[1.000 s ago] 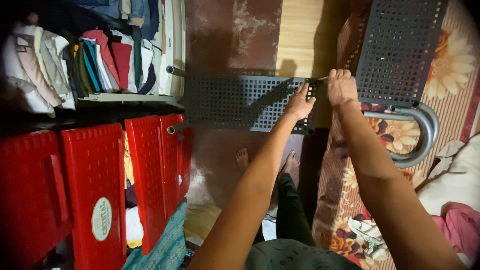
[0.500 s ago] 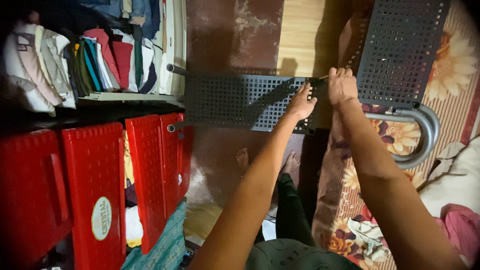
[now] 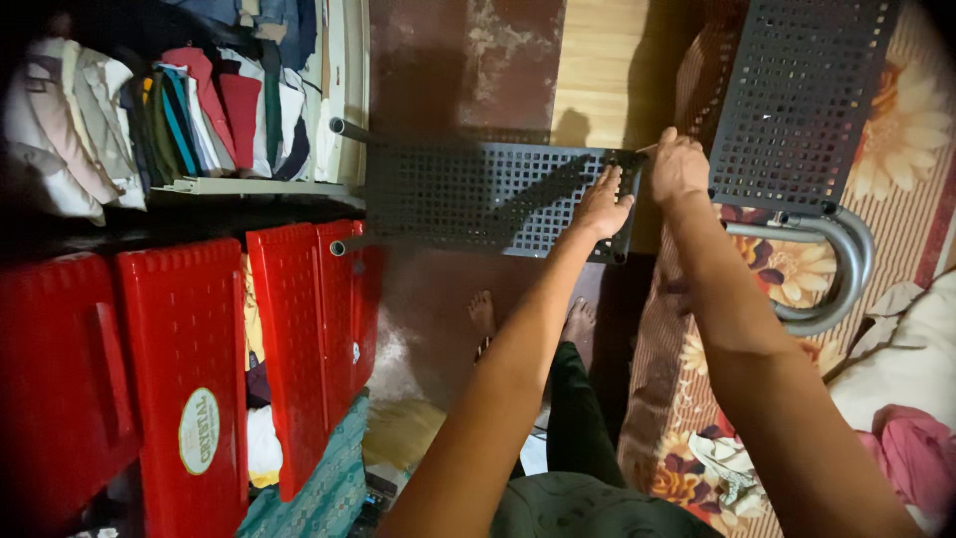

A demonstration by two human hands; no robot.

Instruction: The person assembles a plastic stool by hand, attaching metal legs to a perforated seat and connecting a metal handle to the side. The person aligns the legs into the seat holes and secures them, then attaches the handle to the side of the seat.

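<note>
At the right end of the grey perforated panel (image 3: 478, 194), which is held level above the floor (image 3: 428, 299) in the middle of the view, I have both hands working. My left hand (image 3: 601, 204) lies flat on the panel's face near its right edge, fingers (image 3: 609, 181) spread and pressing on the metal. My right hand (image 3: 679, 167) is at the panel's top right corner with its fingers closed round a thin tool (image 3: 645, 149), too small for me to make out. Two short tubes (image 3: 349, 130) stick out from the panel's left end.

A second perforated panel (image 3: 797, 100) lies on the bed (image 3: 896, 159) at upper right, with a curved grey tube (image 3: 846, 269) at its lower edge. The bed has a floral cover.

To the left I count four red plastic drawer fronts (image 3: 289, 339), standing partly open, with cloth showing in the gaps. Above them a shelf (image 3: 249, 186) holds a row of folded clothes (image 3: 179, 115), packed upright. Two bare feet (image 3: 528, 319) stand on the worn reddish floor below the panel. The room is dim.
</note>
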